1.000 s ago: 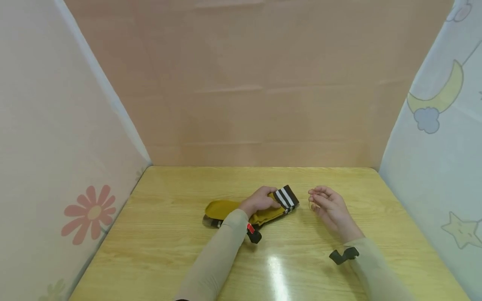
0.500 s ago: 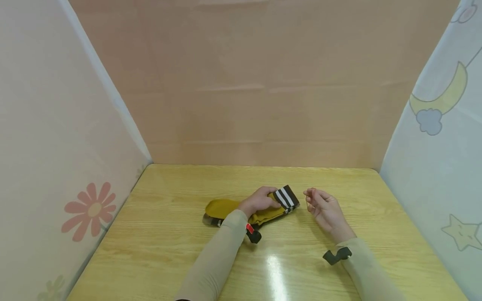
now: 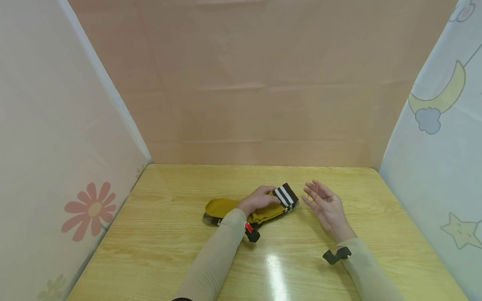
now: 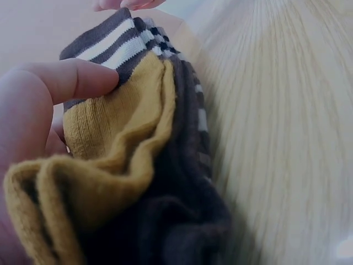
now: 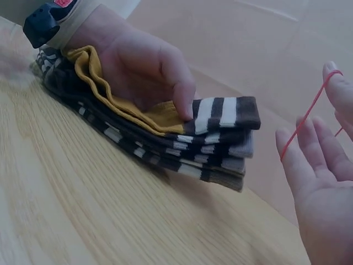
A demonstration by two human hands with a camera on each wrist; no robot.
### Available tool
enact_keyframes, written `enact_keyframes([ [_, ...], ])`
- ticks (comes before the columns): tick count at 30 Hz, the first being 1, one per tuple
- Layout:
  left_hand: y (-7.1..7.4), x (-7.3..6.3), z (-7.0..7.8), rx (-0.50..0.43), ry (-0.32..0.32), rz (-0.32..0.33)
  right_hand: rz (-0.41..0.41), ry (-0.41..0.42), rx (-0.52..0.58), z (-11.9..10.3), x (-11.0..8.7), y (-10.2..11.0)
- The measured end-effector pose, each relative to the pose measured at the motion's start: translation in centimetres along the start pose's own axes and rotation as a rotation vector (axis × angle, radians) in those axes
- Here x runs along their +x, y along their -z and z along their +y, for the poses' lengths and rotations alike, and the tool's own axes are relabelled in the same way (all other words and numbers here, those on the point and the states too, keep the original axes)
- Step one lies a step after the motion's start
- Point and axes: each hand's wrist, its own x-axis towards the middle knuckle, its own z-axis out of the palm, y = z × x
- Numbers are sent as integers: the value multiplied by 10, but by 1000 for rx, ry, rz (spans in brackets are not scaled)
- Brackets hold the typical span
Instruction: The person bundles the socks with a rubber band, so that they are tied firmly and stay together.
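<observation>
A stack of several socks (image 3: 218,208) lies on the table, with a mustard-yellow one on top and darker ones under it. Their striped cuffs (image 5: 220,113) point right and sit raised off the table in the right wrist view. My left hand (image 3: 260,200) grips the stack just behind the cuffs, thumb on top and the other fingers mostly hidden. Just right of the cuffs is my right hand (image 3: 329,209), its fingers spread apart. A thin red rubber band (image 5: 309,110) is stretched around its thumb and fingers, apart from the socks.
The wooden table (image 3: 150,251) carries a bright glare streak near its front. A pinkish-brown sheet (image 3: 263,83) stands behind it, and patterned cloth panels close in both sides. Each wrist wears a dark camera mount (image 3: 337,255).
The right hand has moved slightly left toward the cuffs, and its fingers have spread, stretching the rubber band. The left hand and the socks stay nearly still; the cuffs have lifted a little.
</observation>
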Motion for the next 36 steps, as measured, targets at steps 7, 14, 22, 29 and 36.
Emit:
enact_keyframes([
  [7,1,-1,-1,-37,-27,-4,-5,-44,-173,-6,-2,6],
  [14,4,0,-2,-32,-26,-7,-14,-156,-496,-3,-1,7],
  [22,8,-1,0,-32,-30,-27,11,-277,-730,6,8,-3],
  [29,12,-3,1,-50,-49,-40,-90,-341,-860,10,20,-11],
  [36,15,-4,4,-10,-83,-50,-166,-362,-913,15,29,-19],
])
